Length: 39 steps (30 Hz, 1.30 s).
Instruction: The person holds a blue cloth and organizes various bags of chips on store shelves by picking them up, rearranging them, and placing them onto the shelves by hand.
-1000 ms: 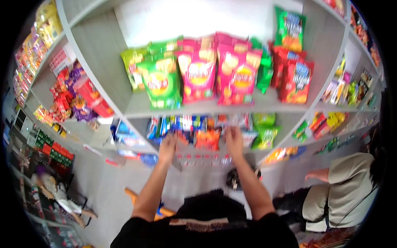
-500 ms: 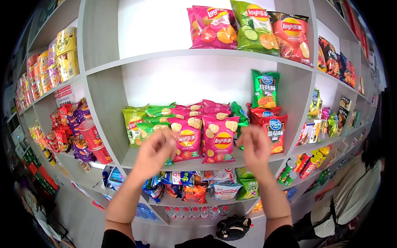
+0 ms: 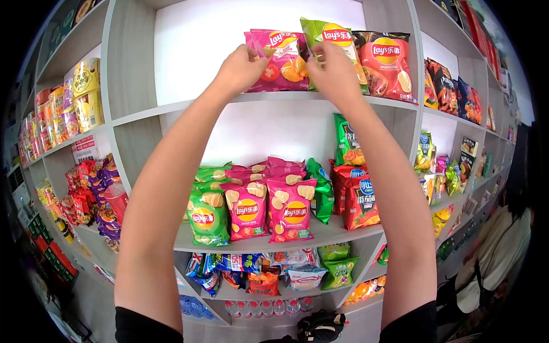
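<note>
On the upper shelf, a pink bag of chips [image 3: 284,64] stands at the left of a short row. My left hand [image 3: 242,67] is at its left edge, fingers curled with the thumb on the front. Against its right edge my right hand [image 3: 333,70] is closed, partly covering the green bag of chips [image 3: 337,35] beside it. Another pink bag shows a little behind the front one. To the right stands a red-and-black bag of chips [image 3: 385,64].
Below, the middle shelf [image 3: 229,244] holds green chip bags [image 3: 207,214], pink chip bags [image 3: 290,210] and red bags [image 3: 361,200]. Lower down are small snack packs [image 3: 304,277] and water bottles [image 3: 267,308]. A black bag [image 3: 320,327] lies on the floor. A person [image 3: 489,257] stands at right.
Both my hands have risen from in front of the middle shelf to the pink bag on the upper shelf and closed at its sides. The view has tilted up slightly.
</note>
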{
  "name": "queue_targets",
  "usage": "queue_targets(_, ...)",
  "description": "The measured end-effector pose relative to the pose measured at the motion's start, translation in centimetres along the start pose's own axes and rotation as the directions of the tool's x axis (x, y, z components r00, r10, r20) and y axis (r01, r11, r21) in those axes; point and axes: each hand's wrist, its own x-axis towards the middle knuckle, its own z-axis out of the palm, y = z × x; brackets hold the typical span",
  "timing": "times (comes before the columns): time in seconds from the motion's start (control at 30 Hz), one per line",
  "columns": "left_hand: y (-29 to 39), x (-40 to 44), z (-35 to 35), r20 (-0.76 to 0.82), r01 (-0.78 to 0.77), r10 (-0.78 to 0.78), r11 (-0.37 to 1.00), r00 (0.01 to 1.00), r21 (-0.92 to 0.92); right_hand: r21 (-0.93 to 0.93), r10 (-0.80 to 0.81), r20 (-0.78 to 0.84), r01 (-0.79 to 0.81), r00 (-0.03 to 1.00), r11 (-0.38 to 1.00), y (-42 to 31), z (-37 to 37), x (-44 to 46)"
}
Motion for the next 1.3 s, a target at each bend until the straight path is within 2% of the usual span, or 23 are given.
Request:
queue_targets(0.07,-0.6,1.2,1.0,0.017,0.125,-0.126,0.992,0.992,0.029,-0.053,-0.04,0.064,0.044,0.997,0.998,-0.2,1.7,0.3)
queue_targets(0.1,0.7,0.7,0.4,0.137,0.159,-0.158,0.987,0.978,0.01,-0.15,-0.012,0.179,0.039,0.984,0.988,-0.5,2.0,0.3)
queue_targets(0.23,-0.4,1.7,1.8,0.274,0.162,-0.132,0.983,0.952,-0.087,-0.249,-0.018,0.267,0.087,0.963,0.965,-1.1,2.0,0.0)
queue_targets(0.37,-3.1,4.2,3.5,0.297,0.225,-0.209,0.974,0.932,-0.021,-0.272,-0.066,0.171,0.112,0.983,0.956,-0.4,2.9,-1.0)
queue_targets(0.43,-1.6,3.4,2.9,0.305,0.239,-0.22,0.971,0.926,-0.026,-0.264,-0.052,0.143,0.089,0.988,0.96,-0.3,3.0,-1.3)
queue_targets(0.53,0.5,1.7,0.9,0.367,0.307,-0.239,0.941,0.899,-0.139,-0.169,-0.049,0.195,0.083,0.98,0.982,0.1,2.6,-1.2)
queue_targets(0.63,-2.3,3.2,0.9,0.426,0.45,-0.333,0.867,0.842,-0.212,-0.132,-0.078,0.187,0.103,0.979,0.986,0.4,2.7,-1.2)
queue_targets(0.73,-2.8,2.7,0.2,0.427,0.441,-0.297,0.848,0.854,-0.293,-0.097,-0.026,0.293,0.057,0.956,0.994,0.0,2.0,-0.9)
queue_targets(0.83,-2.0,2.0,-0.7,0.422,0.405,-0.274,0.877,0.864,-0.258,-0.018,-0.024,0.279,0.031,0.96,0.999,0.1,1.9,-0.9)
queue_targets(0.93,-1.2,1.2,-1.3,0.411,0.383,-0.252,0.881,0.876,-0.276,0.028,0.008,0.242,-0.015,0.97,1.0,0.3,2.0,-0.8)
queue_targets(1.07,-2.2,1.4,-1.9,0.313,0.297,-0.211,0.919,0.926,-0.26,0.1,-0.066,0.091,0.057,0.994,0.993,1.1,2.1,-1.0)
queue_targets(1.2,-1.3,-0.5,-4.1,0.177,0.239,-0.187,0.908,0.966,-0.343,0.321,-0.023,0.059,0.003,0.998,0.947,2.4,2.8,-0.9)
queue_targets(1.27,-1.8,-1.8,-4.8,0.135,0.076,-0.002,0.833,0.991,-0.548,0.203,0.079,0.054,-0.088,0.995,0.975,-0.8,0.5,-1.0)
queue_targets(1.3,-0.1,-3.3,-5.0,0.114,0.091,-0.029,0.804,0.993,-0.588,0.121,0.123,0.082,-0.133,0.989,0.984,-1.2,0.1,-0.8)
